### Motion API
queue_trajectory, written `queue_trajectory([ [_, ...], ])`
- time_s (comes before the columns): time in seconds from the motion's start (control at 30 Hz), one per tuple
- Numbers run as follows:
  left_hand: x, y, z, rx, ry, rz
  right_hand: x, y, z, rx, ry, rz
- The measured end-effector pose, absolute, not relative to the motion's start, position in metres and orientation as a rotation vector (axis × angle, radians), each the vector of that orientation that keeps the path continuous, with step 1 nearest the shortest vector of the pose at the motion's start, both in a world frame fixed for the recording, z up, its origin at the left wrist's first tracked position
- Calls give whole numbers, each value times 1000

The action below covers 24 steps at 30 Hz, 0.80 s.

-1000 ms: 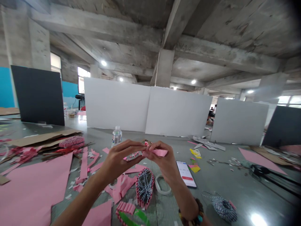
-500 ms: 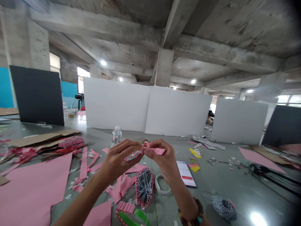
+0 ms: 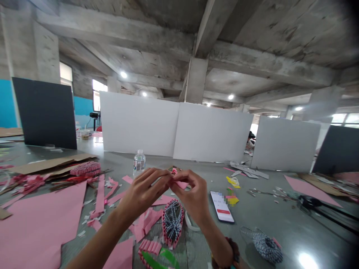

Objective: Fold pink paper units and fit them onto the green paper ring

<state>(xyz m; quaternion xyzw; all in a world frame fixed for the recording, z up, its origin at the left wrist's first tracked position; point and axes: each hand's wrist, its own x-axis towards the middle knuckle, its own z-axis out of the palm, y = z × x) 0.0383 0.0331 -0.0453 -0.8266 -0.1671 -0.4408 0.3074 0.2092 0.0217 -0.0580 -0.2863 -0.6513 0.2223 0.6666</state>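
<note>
Both hands meet above the table, fingertips together around a pink paper strip [image 3: 183,184]. My left hand [image 3: 150,186] is closed, its fingers pinching at the strip's left end, where a small pink rolled bit [image 3: 174,171] shows. With thumb and forefinger my right hand [image 3: 193,188] grips the same strip; part of it is hidden behind the fingers. Below them lies an oval piece [image 3: 172,222] edged with pink paper rolls and criss-crossed with blue-and-white string. A row of pink paper rolls [image 3: 150,247] and green tape [image 3: 168,257] lie nearer me.
Pink paper sheets [image 3: 42,220] and scraps cover the left side. A plastic bottle [image 3: 139,163] stands behind my left hand. To the right are a phone [image 3: 221,206], a string ball [image 3: 267,246] and scissors [image 3: 262,192]. White boards [image 3: 140,125] stand at the back.
The fingers of both hands have drawn closer together on the pink strip, and less of it shows past my right fingers. The table items stay put.
</note>
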Motion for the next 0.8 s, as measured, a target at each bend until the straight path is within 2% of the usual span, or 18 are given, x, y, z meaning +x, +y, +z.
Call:
queue_trajectory([
  [0.2, 41, 29, -44, -2144, -406, -1120, 206, 16, -60, -585, -1524, -12],
  [0.37, 40, 32, -47, -2140, -383, -1157, 204, 13, -59, -563, -1524, -87],
  [0.47, 41, 36, -47, -2207, -423, -1289, 205, 15, -59, -580, -1470, 100],
  [0.6, 42, 35, -40, -2357, -438, -1479, 212, 19, -54, -577, -1418, 548],
  [0.8, 41, 27, -30, -2623, -495, -1544, 222, 24, -46, -450, -1336, 1113],
])
